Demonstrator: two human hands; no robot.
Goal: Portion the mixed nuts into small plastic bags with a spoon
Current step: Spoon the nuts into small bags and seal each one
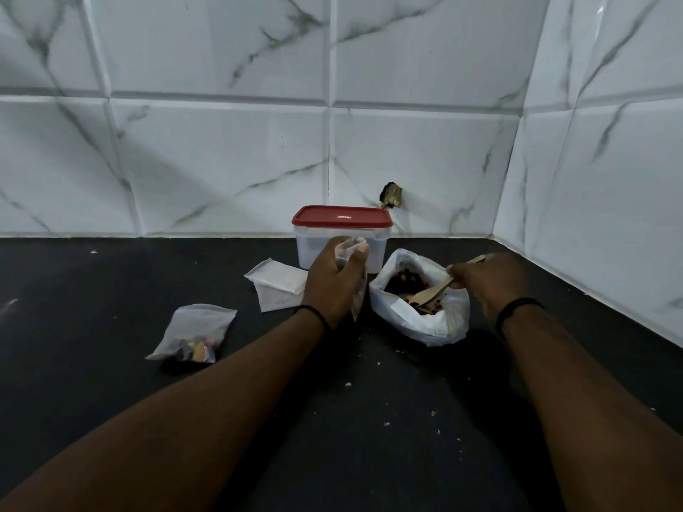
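Note:
A large white plastic bag [443, 323] of mixed nuts [404, 281] stands open on the black counter. My right hand [488, 280] grips a wooden spoon [434, 291] whose bowl dips into the nuts. Just left of that bag, my left hand [334, 280] holds a small clear plastic bag [357, 297] upright by its top. A filled small bag [194, 334] with nuts in its bottom lies on the counter at the left. A stack of empty small bags [275, 286] lies flat behind my left hand.
A clear plastic container with a red lid [342, 218] stands at the back against the marble-tiled wall [221, 149]. The wall turns a corner at the right [610, 179]. White crumbs [386, 424] dot the black counter [111, 282].

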